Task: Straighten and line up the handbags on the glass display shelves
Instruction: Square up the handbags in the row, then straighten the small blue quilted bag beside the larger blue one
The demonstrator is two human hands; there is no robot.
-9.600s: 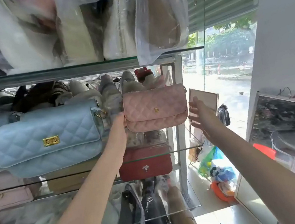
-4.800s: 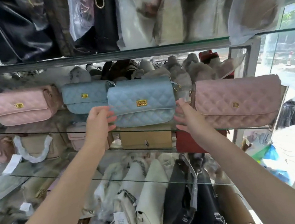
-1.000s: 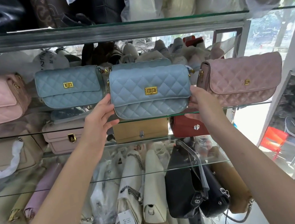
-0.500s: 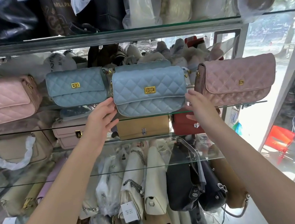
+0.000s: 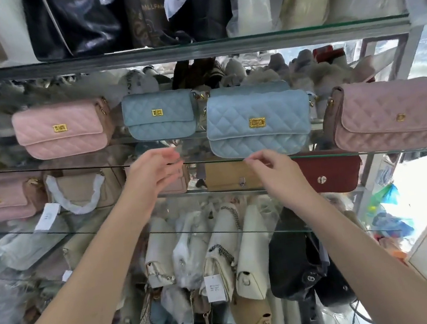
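Observation:
Four quilted handbags stand in a row on a glass shelf (image 5: 370,152): a pink bag (image 5: 62,129) at left, a small blue bag (image 5: 159,116), a larger light-blue bag (image 5: 257,120) nearer the front edge, and a dusty-pink bag (image 5: 392,114) at right. My left hand (image 5: 153,171) hovers just below and left of the light-blue bag, fingers relaxed, holding nothing. Under that bag's lower edge is my right hand (image 5: 271,173), also empty with loosely bent fingers. Neither hand touches a bag.
The shelf below carries a pale pink bag (image 5: 0,198), a beige bag with wrapped handle (image 5: 81,188), a tan clutch (image 5: 232,177) and a dark red clutch (image 5: 329,175). Lower shelves hold cream and black bags (image 5: 293,266). Wrapped bags crowd the top shelf (image 5: 191,51).
Both hands have let go of the light-blue bag and dropped below the shelf edge. The view has shifted left, showing more of the pink bag.

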